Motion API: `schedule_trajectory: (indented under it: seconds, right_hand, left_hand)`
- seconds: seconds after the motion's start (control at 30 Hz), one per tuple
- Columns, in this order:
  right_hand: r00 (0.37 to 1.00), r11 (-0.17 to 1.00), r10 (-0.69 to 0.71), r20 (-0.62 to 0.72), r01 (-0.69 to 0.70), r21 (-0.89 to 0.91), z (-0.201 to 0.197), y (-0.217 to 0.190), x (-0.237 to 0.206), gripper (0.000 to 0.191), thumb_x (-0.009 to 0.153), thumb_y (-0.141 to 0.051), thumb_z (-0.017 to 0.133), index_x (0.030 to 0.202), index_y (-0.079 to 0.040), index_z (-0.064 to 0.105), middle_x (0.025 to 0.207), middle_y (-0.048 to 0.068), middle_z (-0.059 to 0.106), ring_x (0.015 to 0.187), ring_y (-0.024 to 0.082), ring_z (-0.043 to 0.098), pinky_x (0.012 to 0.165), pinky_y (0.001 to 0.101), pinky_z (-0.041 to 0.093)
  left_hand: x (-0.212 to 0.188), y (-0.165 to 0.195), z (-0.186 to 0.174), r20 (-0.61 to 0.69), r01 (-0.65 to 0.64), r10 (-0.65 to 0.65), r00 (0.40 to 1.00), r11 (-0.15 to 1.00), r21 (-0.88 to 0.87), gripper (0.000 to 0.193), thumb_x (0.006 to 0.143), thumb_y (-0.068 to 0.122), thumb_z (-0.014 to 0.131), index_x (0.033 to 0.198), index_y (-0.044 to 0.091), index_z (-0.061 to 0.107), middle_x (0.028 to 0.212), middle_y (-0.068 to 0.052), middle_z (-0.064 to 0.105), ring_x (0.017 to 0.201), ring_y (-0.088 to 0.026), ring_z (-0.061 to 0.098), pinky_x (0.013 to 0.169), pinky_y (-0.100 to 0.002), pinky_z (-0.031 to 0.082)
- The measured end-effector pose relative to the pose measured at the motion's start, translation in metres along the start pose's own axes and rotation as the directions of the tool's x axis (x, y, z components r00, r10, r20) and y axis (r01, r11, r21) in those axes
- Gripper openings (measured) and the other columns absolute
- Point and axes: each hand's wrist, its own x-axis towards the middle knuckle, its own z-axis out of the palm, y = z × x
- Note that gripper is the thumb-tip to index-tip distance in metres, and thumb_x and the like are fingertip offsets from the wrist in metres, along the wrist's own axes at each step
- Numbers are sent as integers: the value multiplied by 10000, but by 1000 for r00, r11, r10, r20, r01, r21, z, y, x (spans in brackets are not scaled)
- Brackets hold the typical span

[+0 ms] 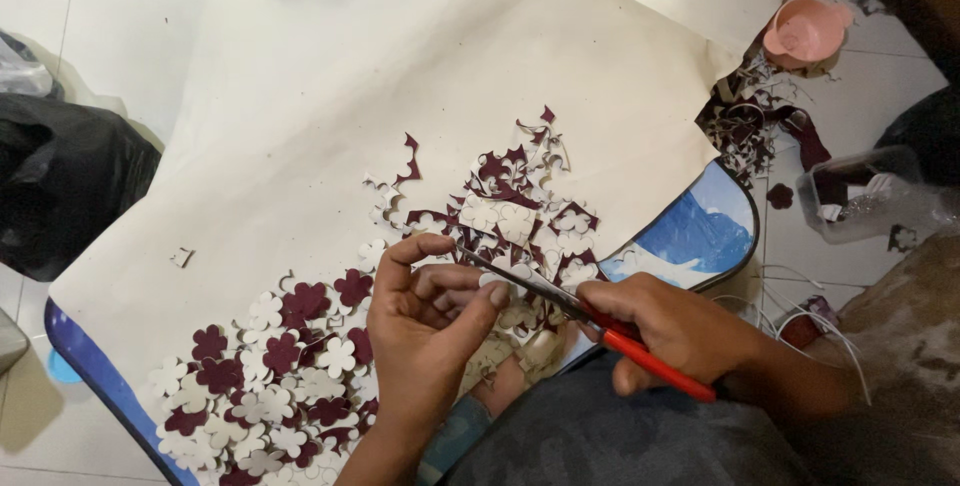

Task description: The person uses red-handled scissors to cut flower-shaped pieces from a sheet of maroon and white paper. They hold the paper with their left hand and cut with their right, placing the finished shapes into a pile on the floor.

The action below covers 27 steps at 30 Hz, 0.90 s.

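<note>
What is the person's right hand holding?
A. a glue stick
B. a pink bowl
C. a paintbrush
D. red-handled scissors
D: the right hand grips red-handled scissors, their blades pointing toward the left hand, which pinches a small cutout piece above the pile of maroon and cream flower shapes. The pink bowl sits far off on the floor.

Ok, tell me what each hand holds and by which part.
Right hand holds scissors by the red handles. Left hand pinches a small cutout piece at the blades; its exact grip cannot be told.
</note>
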Motion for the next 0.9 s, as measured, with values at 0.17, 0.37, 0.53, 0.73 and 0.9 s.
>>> schedule_trajectory:
  seconds: [0.17,0.37,0.53,0.73,0.9]
  right_hand:
    - [999,998,40,-12,-41,-44,1,6,-2,1014,567,-1031,484,859,-66,593,600,-12,479,551,127,505,503,343,390]
    - [999,997,46,2,-46,-61,1,10,-1,996,573,-1026,477,837,-74,600,571,-15,452,515,132,466,489,343,366]
    - [1000,998,8,23,-6,-55,2,1,3,974,638,-1016,457,907,-94,620,614,-11,470,537,137,504,503,328,402]
    - [988,987,-157,8,158,-45,9,-3,9,1198,749,-1028,368,1370,-10,480,810,-17,618,696,114,609,584,285,474]
    - [992,987,-130,2,129,97,17,-7,11,1207,703,-1046,381,1315,-17,537,797,13,588,673,129,586,585,291,463]
  left_hand:
    - [0,0,-2,2,-53,53,999,999,4,539,842,-115,746,1311,-18,500,915,-115,728,807,-135,724,688,-227,589]
    - [1,-1,-1,-1,-81,81,997,995,57,503,860,-98,740,1302,-14,515,939,-114,725,842,-143,720,717,-235,595]
    - [0,-4,2,12,-78,78,997,997,27,473,880,-82,719,1301,-10,517,945,-100,700,871,-149,715,732,-245,615]
    - [-7,-18,7,47,-11,16,999,996,-93,439,882,-86,718,1269,-7,528,956,-84,664,832,-116,661,696,-218,567]
    - [-10,-33,13,90,-34,53,995,980,-198,316,906,-93,743,1172,-28,587,986,-72,652,854,-107,637,746,-234,565]
